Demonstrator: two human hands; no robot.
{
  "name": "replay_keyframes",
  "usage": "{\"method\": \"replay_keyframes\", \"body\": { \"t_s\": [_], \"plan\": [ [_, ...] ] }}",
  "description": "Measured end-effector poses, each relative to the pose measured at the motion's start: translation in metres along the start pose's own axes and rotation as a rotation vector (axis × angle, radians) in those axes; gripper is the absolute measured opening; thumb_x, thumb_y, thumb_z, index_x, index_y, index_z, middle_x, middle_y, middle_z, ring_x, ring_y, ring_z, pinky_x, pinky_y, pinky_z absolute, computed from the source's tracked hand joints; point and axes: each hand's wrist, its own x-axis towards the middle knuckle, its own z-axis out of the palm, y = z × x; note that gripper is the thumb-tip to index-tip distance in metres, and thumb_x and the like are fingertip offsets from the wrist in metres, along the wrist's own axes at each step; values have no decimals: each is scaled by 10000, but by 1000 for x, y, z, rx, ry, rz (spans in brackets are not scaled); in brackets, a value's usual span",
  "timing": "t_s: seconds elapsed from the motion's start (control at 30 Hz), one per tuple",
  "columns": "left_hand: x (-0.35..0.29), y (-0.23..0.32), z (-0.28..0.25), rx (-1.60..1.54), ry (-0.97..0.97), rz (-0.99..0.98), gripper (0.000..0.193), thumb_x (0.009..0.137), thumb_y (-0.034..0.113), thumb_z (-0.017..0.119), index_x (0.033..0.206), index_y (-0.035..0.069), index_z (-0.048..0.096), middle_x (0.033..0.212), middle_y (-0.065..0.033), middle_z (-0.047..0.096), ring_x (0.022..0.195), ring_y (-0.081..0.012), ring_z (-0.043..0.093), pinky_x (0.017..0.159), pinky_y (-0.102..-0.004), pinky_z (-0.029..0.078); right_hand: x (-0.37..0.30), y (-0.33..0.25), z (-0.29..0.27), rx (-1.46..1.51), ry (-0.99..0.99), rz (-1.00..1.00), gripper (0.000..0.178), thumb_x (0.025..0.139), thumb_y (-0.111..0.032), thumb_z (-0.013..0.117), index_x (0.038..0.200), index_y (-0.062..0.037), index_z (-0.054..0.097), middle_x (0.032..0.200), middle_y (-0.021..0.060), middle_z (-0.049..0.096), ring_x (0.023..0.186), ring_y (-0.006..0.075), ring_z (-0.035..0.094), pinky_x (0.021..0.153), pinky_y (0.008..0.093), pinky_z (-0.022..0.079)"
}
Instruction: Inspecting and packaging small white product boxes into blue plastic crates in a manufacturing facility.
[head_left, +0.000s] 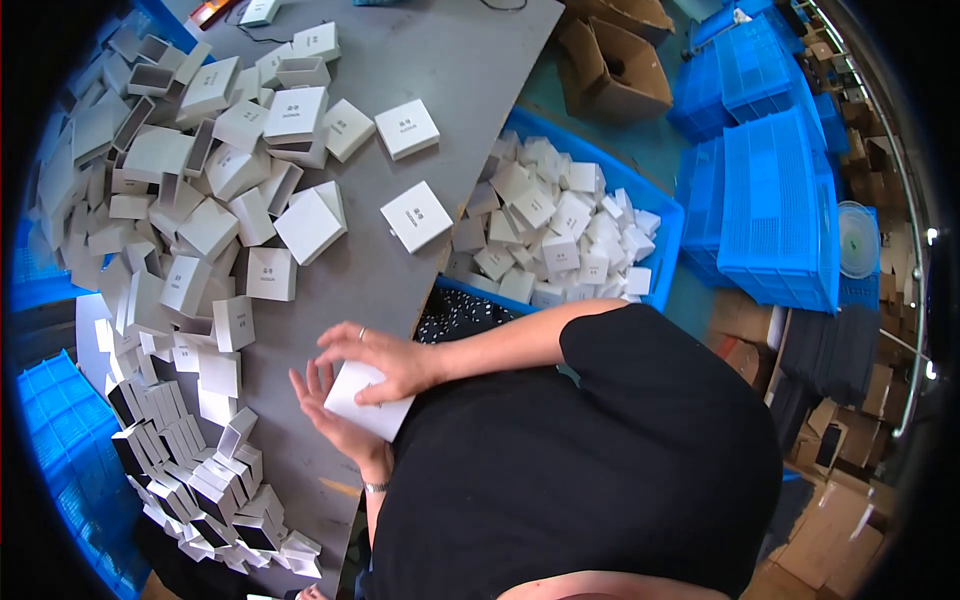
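Between my two hands, close to my body at the table's edge, is a small white cardboard box (368, 400). My left hand (345, 430), with a band at the wrist, supports it from below and the left, its fingers curled past the box. Across the top lies my right hand (385, 362), wearing a ring; its thumb presses on the box's upper face and its fingers reach over the far edge. Nearest beyond my hands are single closed white boxes with dark print, one a white box (417, 217) near the table edge and a white box (271, 274) beside the pile.
A big heap of white boxes and open sleeves (160, 155) covers the table's (470, 60) left side. Nearer stand rows of white box parts (200, 480). Right of the table, a blue crate (668, 240) holds many white boxes. Behind are open cartons (610, 75) and stacked blue crates (775, 215).
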Motion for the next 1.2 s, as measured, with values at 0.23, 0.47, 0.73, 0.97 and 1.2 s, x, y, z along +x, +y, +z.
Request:
{"method": "replay_keyframes", "body": {
  "t_s": [0.23,0.47,0.73,0.97,1.2],
  "plan": [
    [8,-54,7,258,-245,-452,611,1069,485,377,1495,49,411,1428,-151,510,1343,-275,446,1099,-405,365,-80,49,-92,110,337,413,425,778,-139,793,1173,-47,668,1122,96,673,1014,225,664,866,360,560],
    [-10,-77,-78,694,-361,-652,515,983,423,585,1256,-8,652,1207,-133,685,1230,-269,580,1028,-339,431,-332,107,-205,-193,1168,1318,805,917,-531,599,1556,-150,292,1546,134,405,1349,354,455,964,595,446],
    [-159,-212,-306,1325,-77,-1028,833,805,652,672,1194,-85,661,1289,-283,625,1211,-387,618,1036,-413,490,-229,209,13,-734,-308,1372,901,765,-611,729,1314,91,588,1329,277,609,1282,366,572,1077,392,452],
    [-327,-224,-409,184,606,-440,345,1031,308,569,1136,-12,642,1135,-82,698,1028,-197,658,933,-347,517,-223,170,181,-394,-527,891,510,789,-272,778,1224,-35,656,1185,178,698,1069,340,676,952,400,517],
    [-292,-241,-340,410,61,-192,400,1045,382,524,1246,39,571,1199,-58,592,1147,-162,534,1026,-304,421,-232,127,262,-497,-1759,361,389,866,-290,660,1136,-10,658,1133,197,691,1024,346,655,886,460,501]
  ]
}}
